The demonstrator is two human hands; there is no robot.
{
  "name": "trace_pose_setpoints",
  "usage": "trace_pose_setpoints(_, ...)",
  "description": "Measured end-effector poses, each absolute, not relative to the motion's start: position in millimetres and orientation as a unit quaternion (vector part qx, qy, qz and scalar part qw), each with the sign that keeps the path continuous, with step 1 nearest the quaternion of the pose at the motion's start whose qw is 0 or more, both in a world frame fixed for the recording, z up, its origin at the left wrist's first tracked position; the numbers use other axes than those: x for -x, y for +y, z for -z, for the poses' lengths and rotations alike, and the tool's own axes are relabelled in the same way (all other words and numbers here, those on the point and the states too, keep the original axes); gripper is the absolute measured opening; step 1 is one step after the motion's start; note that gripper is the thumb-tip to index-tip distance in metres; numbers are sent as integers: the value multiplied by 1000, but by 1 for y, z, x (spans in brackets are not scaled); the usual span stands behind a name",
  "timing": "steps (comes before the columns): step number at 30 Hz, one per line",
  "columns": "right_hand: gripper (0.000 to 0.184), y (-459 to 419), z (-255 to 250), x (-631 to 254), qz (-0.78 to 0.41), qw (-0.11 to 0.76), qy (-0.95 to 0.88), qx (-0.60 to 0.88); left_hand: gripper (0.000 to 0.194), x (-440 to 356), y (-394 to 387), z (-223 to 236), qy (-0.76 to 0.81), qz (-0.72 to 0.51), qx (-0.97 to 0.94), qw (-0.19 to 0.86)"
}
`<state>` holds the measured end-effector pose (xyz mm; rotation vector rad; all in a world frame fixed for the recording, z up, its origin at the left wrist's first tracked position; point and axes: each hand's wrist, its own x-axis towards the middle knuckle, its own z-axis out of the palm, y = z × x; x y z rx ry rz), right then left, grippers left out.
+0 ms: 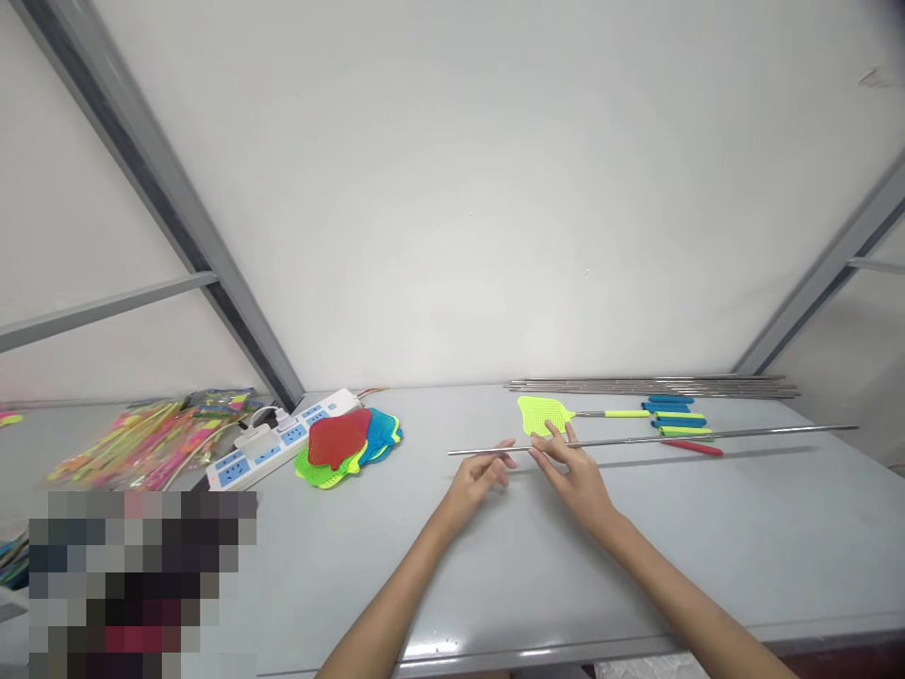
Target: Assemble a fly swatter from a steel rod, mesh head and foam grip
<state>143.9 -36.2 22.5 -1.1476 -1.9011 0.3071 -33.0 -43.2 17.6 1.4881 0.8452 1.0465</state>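
I have the pale grey table (332, 575) beneath everything. The longest thing is the thin metal rod (778, 432), raised above the tabletop and stretching far out to the right. Both hands sit toward its left end, so I judge the long side wants to dip; I'd spread the supports wider and hold it level, clear of what lies beneath. Similar rods (650, 387) lie along the far edge. Far left, clear plastic bags (176, 424) contain yellow, pink and orange pieces, too blurred for me to name. A white power strip (293, 436) comes next, then a yellow fly swatter (544, 413) beyond the hands, and loose swatter heads (339, 438), red uppermost. The right hand (576, 479) pinches the rod between thumb and index, other fingers spread. The left hand's (472, 488) fingers curl loosely around it; whether they press, I can't tell. Smallest are the handle tubes (682, 422), near right.
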Motion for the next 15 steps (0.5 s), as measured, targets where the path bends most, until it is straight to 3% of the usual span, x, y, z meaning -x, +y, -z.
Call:
trace_pose_setpoints(9, 22, -45, -13, -141, -216, 434, -735, 474, 47, 35, -40, -23, 258, -499, -383, 733)
trace_pose_setpoints(15, 33, -52, -15, -142, -292, 469, -695, 460, 51, 40, -35, -24, 262, -517, -299, 758)
